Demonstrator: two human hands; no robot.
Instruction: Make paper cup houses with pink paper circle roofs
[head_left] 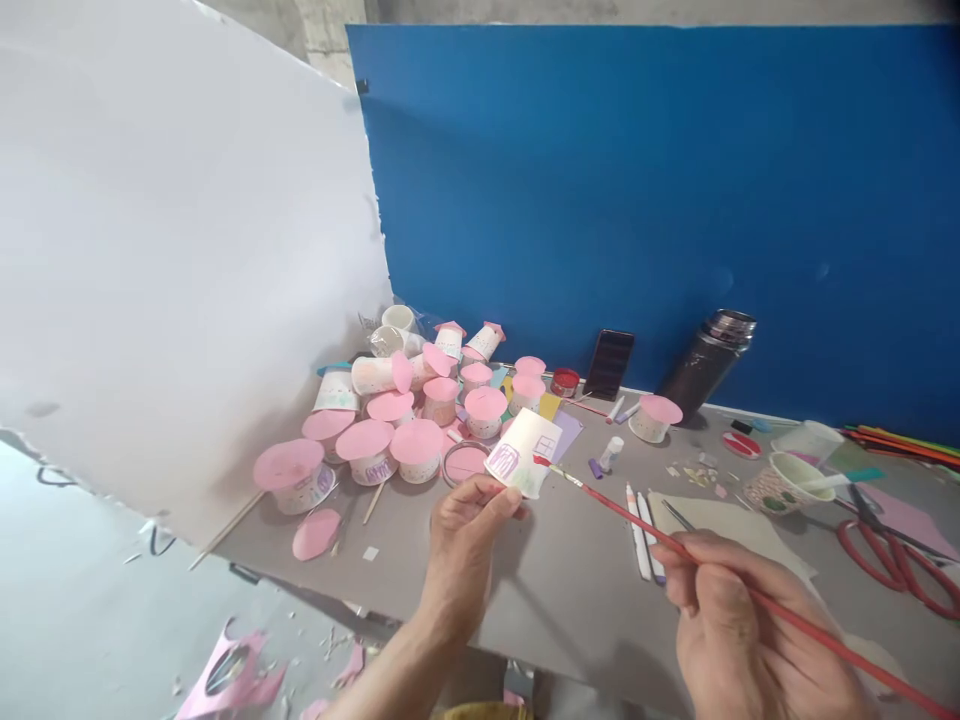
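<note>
My left hand (463,540) pinches a white paper cup (525,453) held on its side above the grey table (555,580); the cup bears a purple door drawing and a small window outline. My right hand (739,625) grips a long red-handled paintbrush (645,520). Its tip touches the cup's side, where a red dab shows. Both hands are closed on what they hold.
Several upturned cups with pink paper discs (420,420) crowd the table's back left. A small red paint pot (564,381), a dark phone (609,364) and a black flask (705,362) stand by the blue board. White markers (643,525), red scissors (896,570) and a patterned cup (787,483) lie to the right.
</note>
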